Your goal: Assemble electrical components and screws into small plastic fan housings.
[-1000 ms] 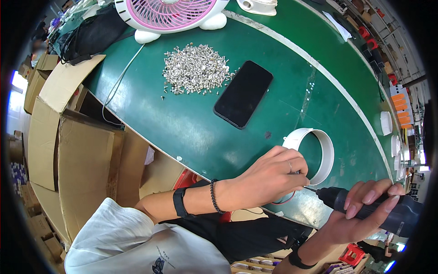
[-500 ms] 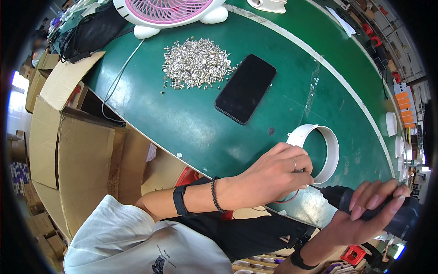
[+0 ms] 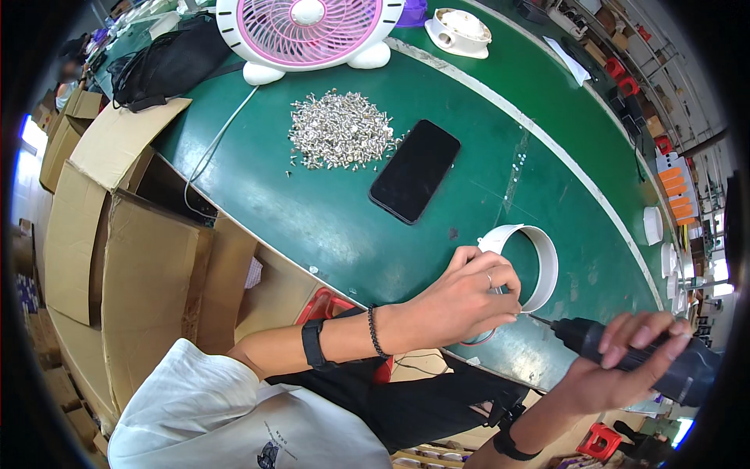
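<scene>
Green matting covers the long workbench (image 3: 328, 227), which bends away toward the upper right. On it lie a heap of silver screws (image 3: 340, 129), a black phone (image 3: 415, 170) face down just beside the heap, and a pink desk fan (image 3: 306, 30) at the far edge. Open cardboard boxes (image 3: 117, 234) stand at the left. Near the bench's front edge, the left hand (image 3: 461, 301) pinches a white plastic ring (image 3: 537, 262) with curled fingers. The right hand (image 3: 617, 363) is wrapped tight around a dark electric screwdriver (image 3: 637, 356), its tip touching the ring beside the left fingertips.
</scene>
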Demonstrator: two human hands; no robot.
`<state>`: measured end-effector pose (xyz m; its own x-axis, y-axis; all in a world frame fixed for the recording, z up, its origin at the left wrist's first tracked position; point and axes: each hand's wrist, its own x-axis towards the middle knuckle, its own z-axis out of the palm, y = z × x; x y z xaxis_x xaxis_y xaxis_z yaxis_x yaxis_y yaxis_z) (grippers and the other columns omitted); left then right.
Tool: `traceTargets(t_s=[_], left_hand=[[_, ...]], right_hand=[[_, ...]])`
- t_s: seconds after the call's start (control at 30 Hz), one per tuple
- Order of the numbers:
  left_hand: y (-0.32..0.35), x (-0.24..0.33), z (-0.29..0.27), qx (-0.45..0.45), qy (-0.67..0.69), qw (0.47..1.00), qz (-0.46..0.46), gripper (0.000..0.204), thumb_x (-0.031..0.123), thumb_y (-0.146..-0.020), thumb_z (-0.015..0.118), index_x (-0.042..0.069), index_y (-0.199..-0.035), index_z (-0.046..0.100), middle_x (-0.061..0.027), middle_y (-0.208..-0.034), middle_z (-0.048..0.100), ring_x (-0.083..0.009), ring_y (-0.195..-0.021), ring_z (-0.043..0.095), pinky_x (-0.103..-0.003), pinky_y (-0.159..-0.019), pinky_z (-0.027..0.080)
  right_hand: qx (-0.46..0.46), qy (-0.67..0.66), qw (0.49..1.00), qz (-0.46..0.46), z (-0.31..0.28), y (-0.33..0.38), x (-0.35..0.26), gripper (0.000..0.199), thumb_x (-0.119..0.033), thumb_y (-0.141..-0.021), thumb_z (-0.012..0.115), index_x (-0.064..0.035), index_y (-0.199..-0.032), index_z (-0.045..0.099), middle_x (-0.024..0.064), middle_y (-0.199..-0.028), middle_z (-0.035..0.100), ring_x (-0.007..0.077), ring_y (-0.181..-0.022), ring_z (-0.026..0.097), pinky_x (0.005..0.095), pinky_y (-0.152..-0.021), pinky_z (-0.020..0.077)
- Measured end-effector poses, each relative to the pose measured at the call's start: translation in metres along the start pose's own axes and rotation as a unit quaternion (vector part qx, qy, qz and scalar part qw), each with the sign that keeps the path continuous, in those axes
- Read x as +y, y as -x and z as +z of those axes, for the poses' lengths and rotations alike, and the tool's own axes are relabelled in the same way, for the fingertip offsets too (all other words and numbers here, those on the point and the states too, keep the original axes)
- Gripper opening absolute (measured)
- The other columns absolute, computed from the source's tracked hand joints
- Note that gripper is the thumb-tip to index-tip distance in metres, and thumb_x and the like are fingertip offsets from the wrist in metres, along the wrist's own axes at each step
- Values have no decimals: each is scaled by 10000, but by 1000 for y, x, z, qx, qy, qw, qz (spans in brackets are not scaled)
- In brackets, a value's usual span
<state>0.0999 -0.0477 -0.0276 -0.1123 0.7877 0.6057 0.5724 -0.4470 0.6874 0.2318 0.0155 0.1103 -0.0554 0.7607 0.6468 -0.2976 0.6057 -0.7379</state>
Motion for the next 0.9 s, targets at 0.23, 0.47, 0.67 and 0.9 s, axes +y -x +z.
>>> traceTargets(t_s=[0.23, 0.47, 0.67, 0.9], left_hand=[[-9, 10, -16, 121, 320, 931, -130, 202, 85, -926, 699, 71, -1125, 674, -17, -1034, 639, -155, -1004, 623, -298, -897, 439], [8, 0, -31, 35, 467, 848, -246, 280, -69, -902, 559, 17, -1168, 572, 26, -807, 498, -37, -703, 402, -231, -621, 337], [9, 5, -18, 2, 178, 978, -111, 323, 105, -862, 776, 60, -1161, 664, -98, -895, 612, -275, -847, 647, -354, -802, 550], [12, 1, -11, 8, 102, 992, -73, 186, 117, -881, 738, 59, -1036, 653, -100, -908, 565, -297, -879, 627, -427, -783, 528]], right_hand=[[-18, 1, 1000, 3, 13, 3, 8, 235, -298, -1104, 481, -67, -1101, 436, 41, -738, 497, 70, -402, 380, 211, -402, 342], [-27, 12, 1000, 7, 23, 7, 17, 240, -289, -1095, 498, -55, -1093, 446, 48, -726, 499, 73, -398, 383, 215, -405, 348], [-37, 17, 999, 19, 24, 10, 21, 243, -290, -1092, 508, -54, -1086, 449, 47, -720, 485, 71, -405, 388, 213, -410, 354], [-60, 20, 998, 23, 25, 10, 21, 216, -255, -1089, 510, -61, -1038, 433, 36, -694, 454, 76, -412, 390, 215, -413, 355]])
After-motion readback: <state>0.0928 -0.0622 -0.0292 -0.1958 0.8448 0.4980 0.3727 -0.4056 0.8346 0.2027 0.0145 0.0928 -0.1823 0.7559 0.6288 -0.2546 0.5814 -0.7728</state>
